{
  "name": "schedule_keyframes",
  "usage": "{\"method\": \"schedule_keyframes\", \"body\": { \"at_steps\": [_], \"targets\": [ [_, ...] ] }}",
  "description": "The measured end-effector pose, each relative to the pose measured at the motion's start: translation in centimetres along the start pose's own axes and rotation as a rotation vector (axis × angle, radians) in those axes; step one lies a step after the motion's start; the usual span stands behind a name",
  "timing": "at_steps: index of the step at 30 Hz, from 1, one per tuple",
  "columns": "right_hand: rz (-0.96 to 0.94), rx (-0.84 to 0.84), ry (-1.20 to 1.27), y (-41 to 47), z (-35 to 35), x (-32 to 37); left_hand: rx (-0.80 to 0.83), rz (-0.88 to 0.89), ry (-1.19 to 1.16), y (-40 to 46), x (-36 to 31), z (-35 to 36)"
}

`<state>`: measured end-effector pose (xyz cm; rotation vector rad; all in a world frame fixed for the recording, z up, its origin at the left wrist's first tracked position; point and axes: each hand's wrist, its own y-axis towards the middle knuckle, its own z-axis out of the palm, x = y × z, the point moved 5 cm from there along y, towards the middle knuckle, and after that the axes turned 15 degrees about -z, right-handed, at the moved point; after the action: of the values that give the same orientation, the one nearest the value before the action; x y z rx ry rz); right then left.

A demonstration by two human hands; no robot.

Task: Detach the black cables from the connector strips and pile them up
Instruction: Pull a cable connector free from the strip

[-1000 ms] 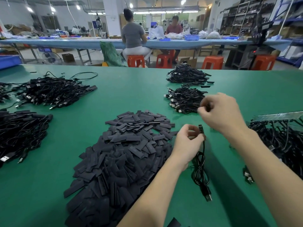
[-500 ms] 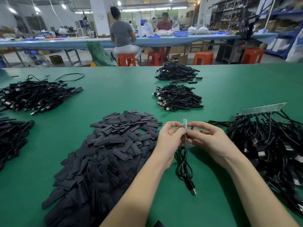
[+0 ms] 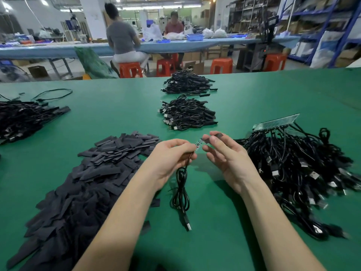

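Now left hand pinches cable, board end up-right.

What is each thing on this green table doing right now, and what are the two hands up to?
left hand: pinches the cable's board end
right hand: pinches a black sleeve
cable: coiled, dangling onto the table
black sleeve: at the board's tip
connector strip: cables attached
flat black pieces: heaped
cable piles: loosely stacked
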<state>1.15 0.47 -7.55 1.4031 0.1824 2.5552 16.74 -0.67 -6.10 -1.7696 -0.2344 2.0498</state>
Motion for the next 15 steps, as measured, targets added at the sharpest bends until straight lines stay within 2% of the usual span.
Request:
{"method": "schedule_keyframes", "body": {
  "at_steps": [12,15],
  "targets": [
    [-0.070,0.092,-0.060,-0.14,0.55,0.25,0.131,-0.181,-0.159,-0.94,0.15,0.19],
    [-0.059,0.142,-0.069,-0.23,0.67,0.36,0.155,-0.194,-0.132,-1.05,0.12,-0.08]
  ]
}}
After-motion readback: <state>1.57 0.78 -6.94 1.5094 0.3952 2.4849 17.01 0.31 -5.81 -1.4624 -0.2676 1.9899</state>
